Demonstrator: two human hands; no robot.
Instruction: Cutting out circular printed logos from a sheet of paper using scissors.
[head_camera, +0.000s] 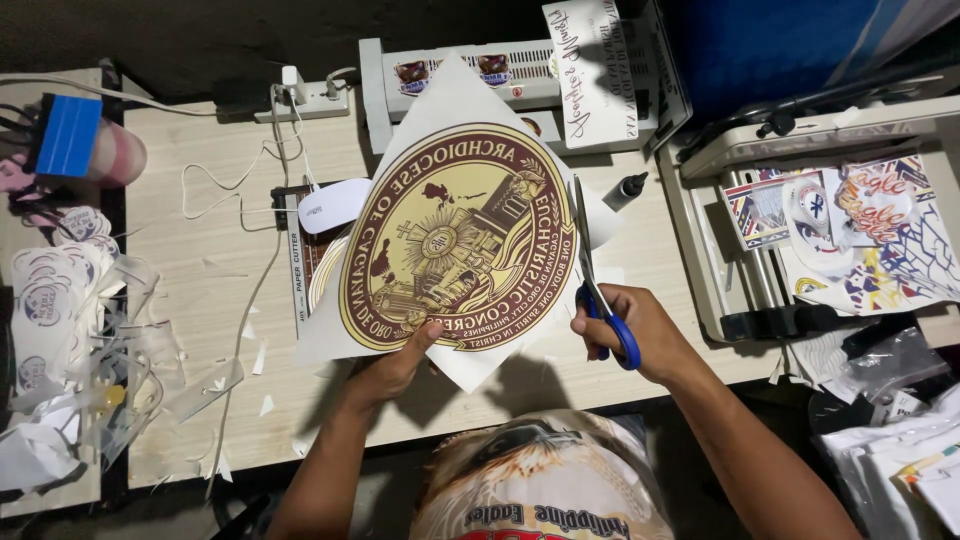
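My left hand (402, 362) pinches the near edge of a white paper sheet (440, 105) printed with a large round maroon and gold emblem (455, 240), holding it tilted up above the table. My right hand (635, 330) grips blue-handled scissors (600, 295). Their blades point away from me and run along the emblem's right edge, cutting into the white margin. Part of the margin around the circle is trimmed off.
A wooden table (200, 300) carries paper scraps, a white cable, a power strip (300, 100) and a white device (335, 205). A laminator (520, 75) stands behind. Cut stickers (50, 290) pile at the left. Printed sheets lie on a machine (850, 220) at right.
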